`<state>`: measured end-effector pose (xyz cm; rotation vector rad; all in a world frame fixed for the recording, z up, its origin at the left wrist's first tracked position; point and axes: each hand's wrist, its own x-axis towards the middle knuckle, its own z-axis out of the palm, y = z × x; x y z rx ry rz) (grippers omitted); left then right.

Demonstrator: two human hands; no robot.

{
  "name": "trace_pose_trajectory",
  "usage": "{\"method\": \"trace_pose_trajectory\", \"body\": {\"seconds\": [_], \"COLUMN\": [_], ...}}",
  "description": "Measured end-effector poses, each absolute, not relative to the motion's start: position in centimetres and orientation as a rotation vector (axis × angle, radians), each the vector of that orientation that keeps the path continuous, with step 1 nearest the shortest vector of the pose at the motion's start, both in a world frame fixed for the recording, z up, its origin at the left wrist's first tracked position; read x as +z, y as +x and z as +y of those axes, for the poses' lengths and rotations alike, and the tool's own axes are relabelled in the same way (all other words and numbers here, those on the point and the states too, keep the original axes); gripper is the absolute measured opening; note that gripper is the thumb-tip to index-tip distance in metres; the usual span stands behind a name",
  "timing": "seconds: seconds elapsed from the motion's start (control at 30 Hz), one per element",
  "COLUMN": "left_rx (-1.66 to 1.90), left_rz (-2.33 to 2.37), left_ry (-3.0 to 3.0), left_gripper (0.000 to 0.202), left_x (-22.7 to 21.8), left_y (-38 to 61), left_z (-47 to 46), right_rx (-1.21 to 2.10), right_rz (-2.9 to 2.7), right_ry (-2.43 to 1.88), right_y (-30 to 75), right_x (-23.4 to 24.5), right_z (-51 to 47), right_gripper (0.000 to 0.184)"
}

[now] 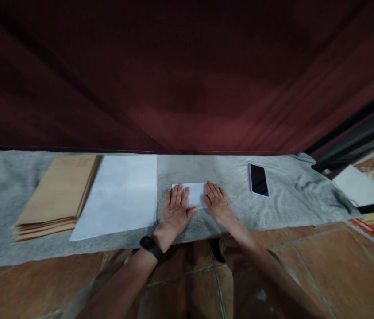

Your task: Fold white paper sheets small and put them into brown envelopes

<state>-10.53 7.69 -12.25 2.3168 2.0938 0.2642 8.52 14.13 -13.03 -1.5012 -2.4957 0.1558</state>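
Note:
A small white folded paper (196, 194) lies flat on the grey cloth (203, 167) in front of me. Pressing on its left end is my left hand (175, 210), palm down with the fingers stretched out; a dark band circles that wrist. My right hand (218, 203) rests flat over the paper's right end, fingers extended. Both hands cover the ends, so only the middle of the paper shows. To the left of my left hand lies a stack of large white paper sheets (123, 195).
Brown envelopes (60, 188) are stacked at the left, beside the white sheets. On the right lies a phone (259, 180) with a dark screen. A dark red cloth (187, 88) rises behind the surface. Tiled floor (333, 257) shows below, and a dark frame (359, 124) stands at the right.

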Motion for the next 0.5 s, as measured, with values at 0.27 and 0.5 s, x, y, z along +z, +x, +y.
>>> {"method": "trace_pose_trajectory", "body": {"seconds": [0.27,0.5], "left_rx": [0.286,0.410], "left_rz": [2.074,2.069], "left_ry": [2.334,2.353], "left_gripper": [0.059,0.061], "left_x": [-12.5,-13.0], "left_y": [-11.1,-11.4], "left_z": [7.9,8.2], "right_rx": [0.289,0.226], "right_rz": [-2.543,-2.589], "right_ry": [-1.250,-1.226], "right_y": [5.3,4.9], "right_x": [-12.2,-12.9], "right_z": [12.5,11.9], "right_gripper": [0.055,0.055]}}
